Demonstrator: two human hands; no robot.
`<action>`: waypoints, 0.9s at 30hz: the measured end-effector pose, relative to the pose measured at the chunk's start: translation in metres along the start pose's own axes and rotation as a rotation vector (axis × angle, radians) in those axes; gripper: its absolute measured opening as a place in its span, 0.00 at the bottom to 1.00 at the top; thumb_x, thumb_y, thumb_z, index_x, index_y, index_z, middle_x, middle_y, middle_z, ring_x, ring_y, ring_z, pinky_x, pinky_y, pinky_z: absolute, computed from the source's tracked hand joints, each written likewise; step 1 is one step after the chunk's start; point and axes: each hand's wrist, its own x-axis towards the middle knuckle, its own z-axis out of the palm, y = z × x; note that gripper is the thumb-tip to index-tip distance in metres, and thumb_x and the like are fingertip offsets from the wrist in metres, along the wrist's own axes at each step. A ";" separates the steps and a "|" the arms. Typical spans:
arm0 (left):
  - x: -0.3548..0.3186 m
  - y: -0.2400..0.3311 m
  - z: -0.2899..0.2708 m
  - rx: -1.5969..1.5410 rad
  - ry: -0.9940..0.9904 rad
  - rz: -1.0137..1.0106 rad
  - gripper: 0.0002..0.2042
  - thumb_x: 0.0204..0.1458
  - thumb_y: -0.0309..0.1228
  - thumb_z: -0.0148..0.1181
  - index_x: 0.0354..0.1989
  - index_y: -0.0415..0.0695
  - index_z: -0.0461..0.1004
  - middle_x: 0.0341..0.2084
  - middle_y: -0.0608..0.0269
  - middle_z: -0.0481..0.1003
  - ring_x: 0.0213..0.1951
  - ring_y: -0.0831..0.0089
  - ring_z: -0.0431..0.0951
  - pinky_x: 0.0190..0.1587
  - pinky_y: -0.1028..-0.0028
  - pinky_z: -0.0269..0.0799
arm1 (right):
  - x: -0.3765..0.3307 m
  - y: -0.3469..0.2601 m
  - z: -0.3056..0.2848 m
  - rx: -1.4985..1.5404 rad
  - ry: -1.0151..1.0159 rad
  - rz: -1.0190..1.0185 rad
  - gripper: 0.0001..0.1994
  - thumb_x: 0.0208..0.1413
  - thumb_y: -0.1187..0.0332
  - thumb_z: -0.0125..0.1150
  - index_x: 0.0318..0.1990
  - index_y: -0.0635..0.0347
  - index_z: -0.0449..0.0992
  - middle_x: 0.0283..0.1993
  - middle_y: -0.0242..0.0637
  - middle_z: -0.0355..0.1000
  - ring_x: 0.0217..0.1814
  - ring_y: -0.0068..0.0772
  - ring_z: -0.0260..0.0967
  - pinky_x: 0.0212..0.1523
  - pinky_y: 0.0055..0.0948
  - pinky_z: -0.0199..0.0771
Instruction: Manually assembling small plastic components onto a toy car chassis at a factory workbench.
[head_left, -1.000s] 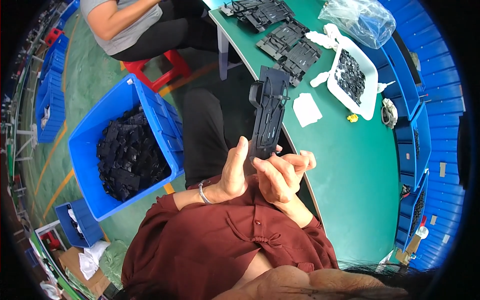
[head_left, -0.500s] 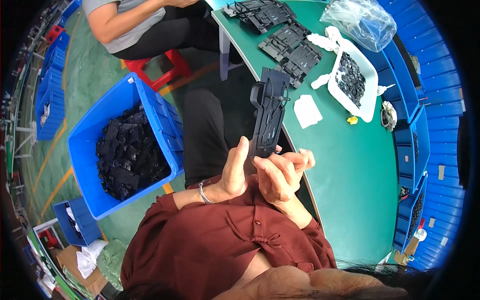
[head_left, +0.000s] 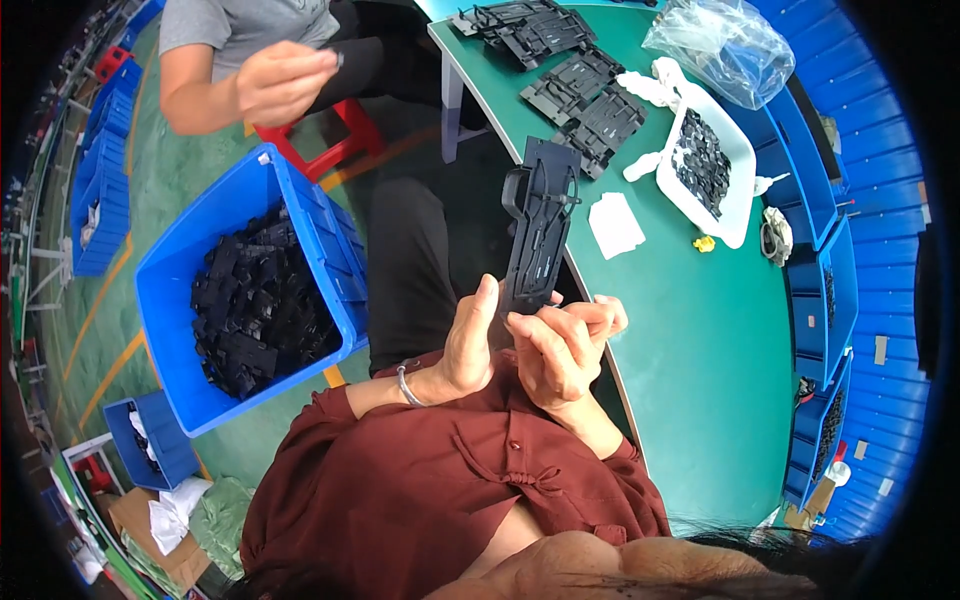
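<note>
The right hand (head_left: 562,358) curls on the near end of a black panel (head_left: 540,225); the left hand (head_left: 468,348), thumb up, is at its left edge. Left of them stands a blue bin (head_left: 325,230) of black parts (head_left: 260,300). The counter (head_left: 715,380) bears more panels (head_left: 605,128), a white tray (head_left: 737,212) of small pieces (head_left: 702,165), paper (head_left: 615,226) and a clear bag (head_left: 722,52). A co-worker's hand (head_left: 287,86) is raised near a red stool (head_left: 357,135).

Upper left: a seated co-worker (head_left: 255,30) in a grey shirt occupies a red stool (head_left: 362,130). Upper right: a crumpled clear plastic bag (head_left: 720,48) sits toward the far end of the green table (head_left: 700,420). A white card (head_left: 615,226) lies near the table's edge — a small yellow object (head_left: 704,244) to its right. Lower left: crumpled white sheeting (head_left: 172,515) adjoins a green sack (head_left: 222,515). Far right — a ribbed blue panel (head_left: 880,250) rises.
</note>
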 end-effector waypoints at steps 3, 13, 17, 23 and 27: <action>-0.001 -0.038 -0.007 0.001 0.273 0.062 0.18 0.67 0.25 0.48 0.61 0.24 0.63 0.48 0.39 0.78 0.44 0.57 0.82 0.48 0.66 0.78 | 0.000 -0.001 0.001 0.013 -0.003 0.006 0.13 0.36 0.74 0.75 0.33 0.51 0.84 0.31 0.27 0.73 0.33 0.34 0.64 0.50 0.45 0.56; -0.001 -0.017 -0.013 0.602 0.048 0.495 0.21 0.61 0.19 0.55 0.61 0.22 0.60 0.48 0.35 0.77 0.43 0.53 0.82 0.46 0.64 0.77 | 0.007 -0.007 0.001 -0.035 -0.039 0.033 0.12 0.38 0.72 0.77 0.33 0.52 0.82 0.31 0.28 0.73 0.34 0.34 0.65 0.48 0.41 0.56; 0.003 0.002 -0.004 0.661 0.035 0.630 0.19 0.70 0.30 0.40 0.57 0.24 0.66 0.45 0.41 0.78 0.43 0.61 0.82 0.46 0.68 0.77 | 0.012 -0.008 0.003 -0.024 -0.057 0.047 0.12 0.38 0.73 0.76 0.34 0.52 0.82 0.32 0.28 0.73 0.35 0.34 0.65 0.48 0.39 0.56; -0.003 -0.028 -0.012 -0.062 0.195 0.071 0.24 0.74 0.41 0.32 0.34 0.40 0.73 0.26 0.69 0.71 0.30 0.85 0.67 0.31 0.77 0.65 | 0.013 -0.010 0.003 -0.014 -0.082 0.033 0.13 0.37 0.75 0.75 0.34 0.51 0.82 0.32 0.27 0.72 0.35 0.33 0.65 0.48 0.38 0.56; -0.007 -0.072 -0.034 0.248 0.303 -0.055 0.25 0.65 0.21 0.49 0.71 0.28 0.56 0.39 0.51 0.72 0.36 0.64 0.71 0.40 0.69 0.69 | 0.012 -0.007 0.004 -0.044 -0.076 0.022 0.11 0.40 0.73 0.73 0.33 0.50 0.81 0.32 0.26 0.72 0.35 0.33 0.65 0.51 0.40 0.56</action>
